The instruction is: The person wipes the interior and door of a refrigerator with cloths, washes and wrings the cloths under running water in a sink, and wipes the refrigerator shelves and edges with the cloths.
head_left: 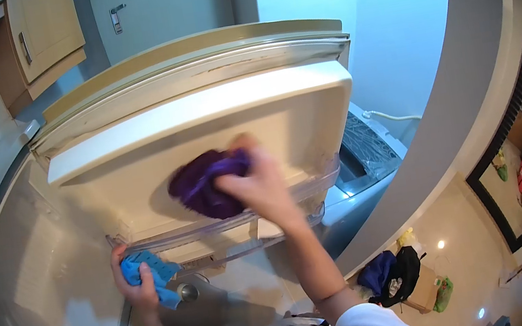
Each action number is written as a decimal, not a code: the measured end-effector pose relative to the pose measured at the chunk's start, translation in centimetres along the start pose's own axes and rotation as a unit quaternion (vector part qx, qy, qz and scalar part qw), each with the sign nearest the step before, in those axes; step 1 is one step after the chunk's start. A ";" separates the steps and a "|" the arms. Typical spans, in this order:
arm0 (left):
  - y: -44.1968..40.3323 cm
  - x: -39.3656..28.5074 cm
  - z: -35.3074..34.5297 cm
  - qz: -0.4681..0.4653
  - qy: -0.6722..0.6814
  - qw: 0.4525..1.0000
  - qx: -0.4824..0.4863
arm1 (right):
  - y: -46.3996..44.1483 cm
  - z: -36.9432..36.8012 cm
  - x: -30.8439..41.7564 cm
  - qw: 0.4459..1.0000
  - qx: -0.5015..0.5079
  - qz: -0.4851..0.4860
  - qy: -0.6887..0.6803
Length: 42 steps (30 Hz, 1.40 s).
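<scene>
A fridge door stands open before me, its cream inner panel facing me. My right hand is closed on a dark purple cloth, which lies against the middle of that panel, above a clear door shelf. My left hand is closed round a blue cloth and a blue piece with small holes, at the left end of the clear shelf. Its fingertips are near the shelf's corner.
The fridge interior is at the left. Behind the door at the right stands a washing machine. Bags and a cardboard box lie on the floor at lower right, near a black-framed mirror. A metal cup is below the shelf.
</scene>
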<state>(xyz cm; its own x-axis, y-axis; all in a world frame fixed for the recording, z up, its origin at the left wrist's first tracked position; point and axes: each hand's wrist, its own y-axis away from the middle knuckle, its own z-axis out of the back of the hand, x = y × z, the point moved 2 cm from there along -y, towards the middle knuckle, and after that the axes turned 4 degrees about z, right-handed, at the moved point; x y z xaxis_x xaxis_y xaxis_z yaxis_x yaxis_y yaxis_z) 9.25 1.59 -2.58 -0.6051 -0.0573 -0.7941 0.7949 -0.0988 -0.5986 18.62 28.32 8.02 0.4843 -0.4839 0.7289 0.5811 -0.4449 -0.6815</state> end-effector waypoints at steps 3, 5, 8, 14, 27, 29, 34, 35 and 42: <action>0.5 -2.1 1.0 0.057 0.057 0.997 -0.007 | 1.3 9.0 -0.6 0.980 -0.190 0.043 -0.037; 0.1 -3.3 1.9 0.078 0.090 0.993 -0.023 | 3.2 13.5 0.4 0.939 -0.310 0.029 -0.147; -0.9 -6.8 2.2 -0.061 0.083 0.994 -0.043 | 7.6 18.8 -3.3 0.880 -0.446 0.141 -0.084; -3.5 -10.4 -3.7 -0.260 -0.080 0.931 -0.242 | 14.0 20.5 -6.5 0.901 -0.324 -0.028 0.288; -9.7 -6.0 -6.4 -0.089 -0.278 0.930 0.225 | 0.5 13.2 1.7 0.964 0.075 0.245 0.074; -10.1 -4.7 -5.6 0.035 -0.177 0.950 0.253 | -2.3 9.4 2.7 0.921 0.291 0.223 0.129; -9.7 -5.0 -5.6 0.072 -0.172 0.954 0.235 | -2.4 1.3 -3.3 0.790 0.480 0.245 0.293; -9.7 -5.1 -5.5 0.077 -0.183 0.956 0.216 | -2.4 2.5 -3.4 0.773 0.485 0.202 0.355; -9.5 -5.6 -6.2 -0.022 -0.198 0.951 0.237 | -2.5 5.5 -2.4 0.678 0.379 0.023 0.629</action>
<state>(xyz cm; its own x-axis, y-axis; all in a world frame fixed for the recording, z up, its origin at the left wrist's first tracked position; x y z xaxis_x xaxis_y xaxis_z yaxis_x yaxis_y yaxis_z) 5.32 9.01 6.91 -0.6817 -0.4021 -0.6112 0.7154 -0.5411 -0.4419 19.59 34.78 8.36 -0.1506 -0.9563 -0.2508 0.9847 -0.1226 -0.1237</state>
